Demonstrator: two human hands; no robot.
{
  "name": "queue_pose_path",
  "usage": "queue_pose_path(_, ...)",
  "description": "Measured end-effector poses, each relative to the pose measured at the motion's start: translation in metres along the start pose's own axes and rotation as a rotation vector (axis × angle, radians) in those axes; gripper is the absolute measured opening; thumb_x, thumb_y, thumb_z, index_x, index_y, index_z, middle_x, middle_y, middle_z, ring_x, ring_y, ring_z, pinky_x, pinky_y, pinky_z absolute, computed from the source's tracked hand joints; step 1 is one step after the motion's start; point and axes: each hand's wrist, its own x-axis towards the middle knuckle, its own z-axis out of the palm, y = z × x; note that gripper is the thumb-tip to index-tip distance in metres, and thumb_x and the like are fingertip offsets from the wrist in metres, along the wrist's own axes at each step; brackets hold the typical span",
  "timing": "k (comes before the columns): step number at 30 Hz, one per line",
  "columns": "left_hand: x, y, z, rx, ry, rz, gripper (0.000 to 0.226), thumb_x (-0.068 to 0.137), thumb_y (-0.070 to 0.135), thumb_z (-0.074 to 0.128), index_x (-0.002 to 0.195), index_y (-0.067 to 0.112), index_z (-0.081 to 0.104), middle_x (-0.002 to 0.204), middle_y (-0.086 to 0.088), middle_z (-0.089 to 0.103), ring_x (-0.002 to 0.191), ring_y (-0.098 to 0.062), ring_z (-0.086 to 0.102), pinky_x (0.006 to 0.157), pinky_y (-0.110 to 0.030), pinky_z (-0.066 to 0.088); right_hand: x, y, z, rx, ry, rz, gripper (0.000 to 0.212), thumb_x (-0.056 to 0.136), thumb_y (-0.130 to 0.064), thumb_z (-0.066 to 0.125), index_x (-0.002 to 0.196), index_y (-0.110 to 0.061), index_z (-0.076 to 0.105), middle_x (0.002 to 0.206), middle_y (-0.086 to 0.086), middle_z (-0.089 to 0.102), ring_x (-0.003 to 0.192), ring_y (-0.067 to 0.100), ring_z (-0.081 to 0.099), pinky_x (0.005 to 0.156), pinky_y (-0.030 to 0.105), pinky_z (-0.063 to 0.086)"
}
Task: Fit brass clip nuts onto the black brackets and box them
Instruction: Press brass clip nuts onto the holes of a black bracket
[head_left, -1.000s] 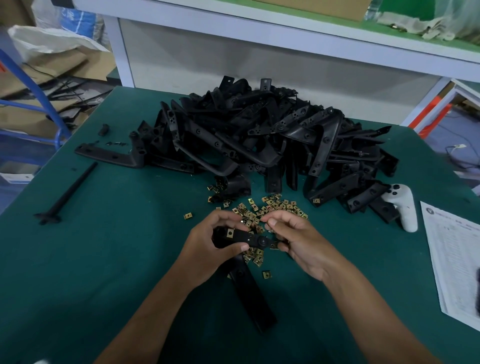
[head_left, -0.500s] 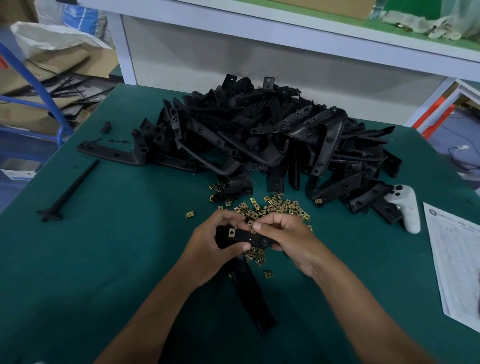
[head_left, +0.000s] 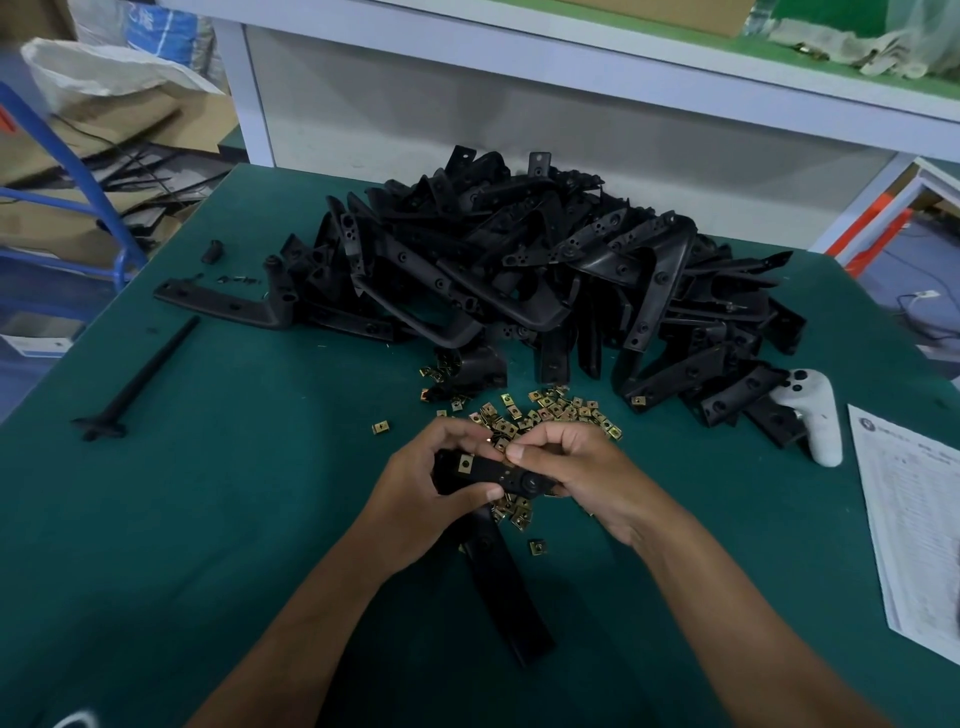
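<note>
My left hand (head_left: 423, 491) grips the bend of a black L-shaped bracket (head_left: 506, 587) above the green table. One brass clip nut (head_left: 464, 464) sits fitted on its short arm. My right hand (head_left: 576, 470) holds the far end of that arm, with thumb and forefinger pinched at its upper edge; whether a nut is between them is hidden. Loose brass clip nuts (head_left: 550, 410) lie scattered just beyond and under my hands. A big pile of black brackets (head_left: 519, 270) fills the back of the table. No box is in view.
A white controller (head_left: 813, 415) lies right of the pile, and a printed sheet (head_left: 914, 519) at the table's right edge. A thin black rod (head_left: 140, 379) and a lone bracket (head_left: 223, 306) lie at left. Cardboard and a blue frame (head_left: 67, 171) stand off the table, far left.
My right hand has slid left along the bracket's short arm, and its pinched fingers now sit at the upper edge close to my left fingers. The bracket has barely moved.
</note>
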Motion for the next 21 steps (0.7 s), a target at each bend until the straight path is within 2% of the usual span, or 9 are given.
queue_pose_path(2,0.000,0.000,0.000,-0.031,-0.013,-0.018,0.044,0.076,0.034,0.081,0.115,0.041,0.061,0.113,0.011,0.071,0.104,-0.014,0.069,0.093,-0.048,0.056,0.000,0.000,0.000,0.000,0.005,0.000,0.006,0.091,-0.024,0.074,0.092,-0.019,0.078,0.084,-0.005,0.073,0.078,0.003,0.067,0.069,0.015,0.050)
queue_pose_path(3,0.000,0.001,-0.001,-0.039,-0.016,-0.024,0.045,0.077,0.032,0.081,0.115,0.040,0.061,0.113,0.010,0.071,0.102,-0.015,0.070,0.091,-0.048,0.057,0.001,0.001,0.000,0.015,0.004,0.006,0.007,0.091,-0.023,0.074,0.094,-0.018,0.078,0.084,-0.005,0.074,0.077,0.002,0.067,0.067,0.014,0.050)
queue_pose_path(6,0.000,0.003,-0.001,-0.048,-0.012,-0.022,0.045,0.079,0.022,0.083,0.115,0.039,0.061,0.111,0.010,0.072,0.097,-0.012,0.071,0.084,-0.030,0.059,0.001,0.003,0.002,0.042,-0.001,0.008,0.006,0.093,-0.021,0.072,0.092,-0.018,0.078,0.077,-0.010,0.074,0.068,-0.005,0.066,0.058,0.010,0.047)
queue_pose_path(8,0.000,0.004,-0.002,-0.028,-0.008,-0.017,0.046,0.080,0.019,0.083,0.115,0.040,0.060,0.111,0.012,0.073,0.099,-0.009,0.070,0.087,-0.026,0.056,0.001,0.004,0.003,0.044,-0.002,-0.006,0.007,0.094,-0.022,0.072,0.092,-0.019,0.078,0.075,-0.011,0.073,0.068,-0.005,0.065,0.057,0.009,0.047)
queue_pose_path(11,0.001,0.002,-0.002,-0.026,-0.011,-0.026,0.048,0.080,0.015,0.083,0.114,0.040,0.061,0.110,0.012,0.073,0.102,-0.010,0.070,0.093,-0.035,0.054,0.000,0.003,0.002,0.004,-0.016,-0.036,0.007,0.094,-0.022,0.071,0.093,-0.019,0.078,0.081,-0.009,0.075,0.075,0.000,0.069,0.066,0.011,0.050)
queue_pose_path(16,0.000,0.002,-0.001,-0.012,0.019,-0.021,0.048,0.080,0.011,0.085,0.112,0.038,0.061,0.108,0.014,0.073,0.098,-0.005,0.069,0.086,-0.020,0.053,-0.004,-0.003,-0.003,-0.127,-0.039,-0.140,0.009,0.096,-0.021,0.069,0.096,-0.016,0.076,0.090,-0.003,0.078,0.084,0.007,0.072,0.075,0.017,0.053)
queue_pose_path(18,0.000,0.001,-0.001,-0.023,0.025,-0.021,0.048,0.080,0.010,0.084,0.112,0.038,0.061,0.108,0.014,0.073,0.097,-0.005,0.070,0.083,-0.020,0.054,-0.004,-0.006,-0.003,-0.162,-0.046,-0.162,0.010,0.097,-0.021,0.067,0.095,-0.018,0.076,0.090,-0.004,0.078,0.087,0.007,0.072,0.078,0.019,0.054)
queue_pose_path(21,0.000,0.001,0.000,0.020,0.051,0.011,0.047,0.080,0.013,0.085,0.113,0.035,0.060,0.109,0.017,0.073,0.107,-0.003,0.065,0.096,-0.028,0.049,-0.003,-0.007,-0.002,-0.187,-0.031,-0.151,0.018,0.098,-0.030,0.065,0.094,-0.017,0.077,0.092,-0.005,0.077,0.092,0.008,0.071,0.086,0.023,0.053)
